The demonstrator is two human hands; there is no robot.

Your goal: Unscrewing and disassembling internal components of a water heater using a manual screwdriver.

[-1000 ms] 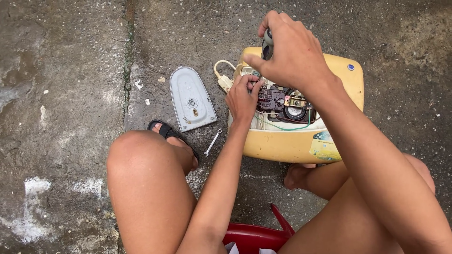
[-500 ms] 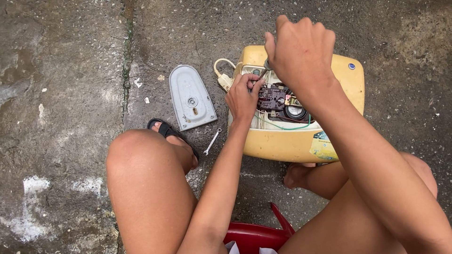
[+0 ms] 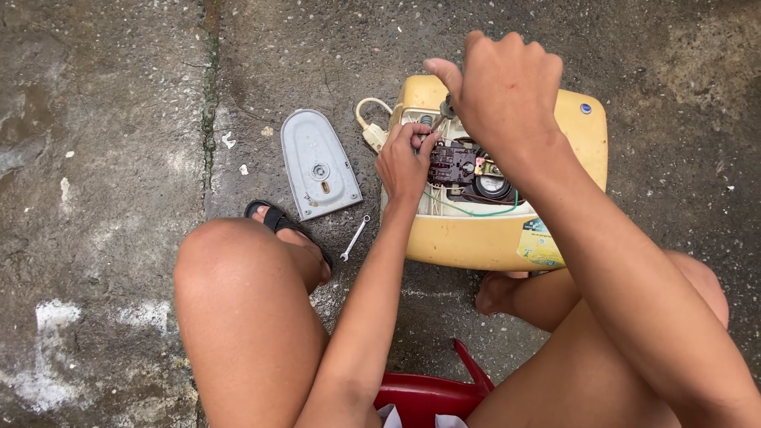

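Both hands work inside an opened yellow appliance base (image 3: 476, 242) on the concrete ground (image 3: 119, 119): left hand (image 3: 404, 162) pinching the black switch block (image 3: 450, 164), right hand (image 3: 503, 91) fisted around a tool handle (image 3: 447, 105). Grey cover plate (image 3: 319, 164) and small spanner (image 3: 354, 238) lie beside its left edge.

My left hand (image 3: 403, 162) and right hand (image 3: 503, 91) crowd the yellow housing's (image 3: 476, 238) open cavity; wires (image 3: 468, 210) and a black part (image 3: 452, 162) fill it. Open concrete (image 3: 119, 158) lies left, past the grey cover (image 3: 319, 165) and small wrench (image 3: 354, 238)
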